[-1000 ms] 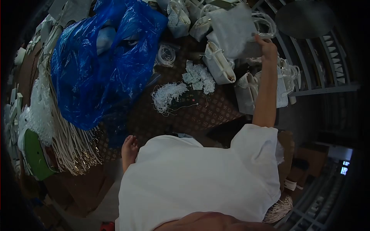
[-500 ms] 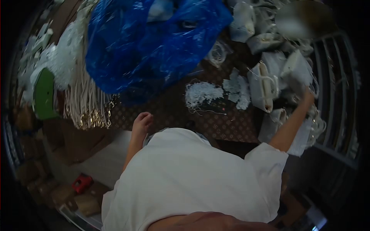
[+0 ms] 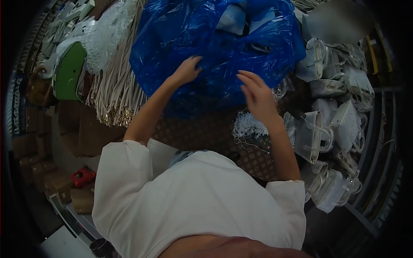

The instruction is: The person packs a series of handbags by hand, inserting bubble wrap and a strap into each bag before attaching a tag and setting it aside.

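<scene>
A large blue plastic bag point(image 3: 185, 47) lies across the table, and pale items point(image 3: 232, 19) show through its opening. Over its left front part is my left hand point(image 3: 188, 70), thumb and fingers apart and nothing in them. My right hand point(image 3: 259, 96) reaches over the bag's right front side with fingers stretched and spread, holding nothing. Just below that hand sits a tangled heap of white strings point(image 3: 249, 124), partly hidden by my right forearm.
White handbags point(image 3: 309, 133) are piled along the right side beside a metal rack point(image 3: 378, 159). Many pale straps with gold clasps point(image 3: 122, 99) hang at the left, near bubble wrap point(image 3: 105, 34) and a green panel point(image 3: 69, 71). The table point(image 3: 193, 131) has a brown patterned cover.
My right hand has left the white handbags and come across to the blue bag. My left hand has risen from the table's front edge to the bag. The view has shifted.
</scene>
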`<state>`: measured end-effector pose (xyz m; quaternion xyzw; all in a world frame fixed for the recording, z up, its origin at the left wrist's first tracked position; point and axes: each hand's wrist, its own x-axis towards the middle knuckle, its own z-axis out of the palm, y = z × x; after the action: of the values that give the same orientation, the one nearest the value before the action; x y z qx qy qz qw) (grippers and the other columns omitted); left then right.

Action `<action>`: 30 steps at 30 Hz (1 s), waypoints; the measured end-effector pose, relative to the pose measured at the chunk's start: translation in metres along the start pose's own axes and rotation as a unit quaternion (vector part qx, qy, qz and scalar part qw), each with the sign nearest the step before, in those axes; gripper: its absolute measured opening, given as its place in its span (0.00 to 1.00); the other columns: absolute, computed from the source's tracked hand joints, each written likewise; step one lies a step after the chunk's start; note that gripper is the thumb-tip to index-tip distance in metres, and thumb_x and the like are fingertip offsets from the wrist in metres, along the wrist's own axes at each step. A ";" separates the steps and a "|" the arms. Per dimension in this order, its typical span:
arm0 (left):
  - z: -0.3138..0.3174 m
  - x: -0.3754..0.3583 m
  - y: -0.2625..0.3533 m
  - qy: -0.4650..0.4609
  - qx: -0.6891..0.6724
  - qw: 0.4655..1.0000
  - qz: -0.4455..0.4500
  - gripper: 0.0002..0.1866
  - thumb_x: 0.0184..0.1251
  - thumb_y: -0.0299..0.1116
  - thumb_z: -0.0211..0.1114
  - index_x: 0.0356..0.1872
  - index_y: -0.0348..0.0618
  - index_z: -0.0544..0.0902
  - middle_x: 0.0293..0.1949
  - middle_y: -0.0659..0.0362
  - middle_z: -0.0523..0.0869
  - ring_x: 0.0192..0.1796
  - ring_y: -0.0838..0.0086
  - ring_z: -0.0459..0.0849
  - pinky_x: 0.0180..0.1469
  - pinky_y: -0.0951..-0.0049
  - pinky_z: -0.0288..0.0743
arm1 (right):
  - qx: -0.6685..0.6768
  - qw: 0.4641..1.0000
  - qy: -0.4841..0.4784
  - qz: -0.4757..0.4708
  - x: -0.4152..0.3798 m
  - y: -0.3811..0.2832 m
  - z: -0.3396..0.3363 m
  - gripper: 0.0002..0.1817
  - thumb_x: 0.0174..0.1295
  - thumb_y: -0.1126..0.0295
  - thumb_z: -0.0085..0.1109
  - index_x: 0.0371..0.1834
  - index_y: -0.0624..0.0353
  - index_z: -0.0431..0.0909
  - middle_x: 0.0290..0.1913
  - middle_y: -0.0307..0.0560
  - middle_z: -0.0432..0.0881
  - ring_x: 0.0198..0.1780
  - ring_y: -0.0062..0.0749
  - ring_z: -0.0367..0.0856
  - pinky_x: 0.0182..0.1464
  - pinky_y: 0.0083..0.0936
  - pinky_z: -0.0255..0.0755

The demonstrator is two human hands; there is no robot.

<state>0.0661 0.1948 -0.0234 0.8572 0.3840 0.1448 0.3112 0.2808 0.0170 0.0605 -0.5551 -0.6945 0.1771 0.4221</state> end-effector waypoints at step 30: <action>-0.089 -0.113 0.083 0.298 -0.169 0.933 0.114 0.14 0.62 0.17 0.53 0.46 0.40 0.79 0.48 0.55 0.78 0.49 0.72 0.78 0.49 0.75 0.71 | 0.142 0.985 -0.046 0.083 -0.012 -0.037 0.020 0.20 0.43 0.77 0.68 0.42 0.58 0.74 0.34 0.41 0.78 0.40 0.29 0.76 0.45 0.25 0.70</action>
<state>-0.0057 0.1056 0.0971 0.7472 0.3288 0.4907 0.3045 0.2425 -0.0012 0.0707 -0.5365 -0.6325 0.3339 0.4480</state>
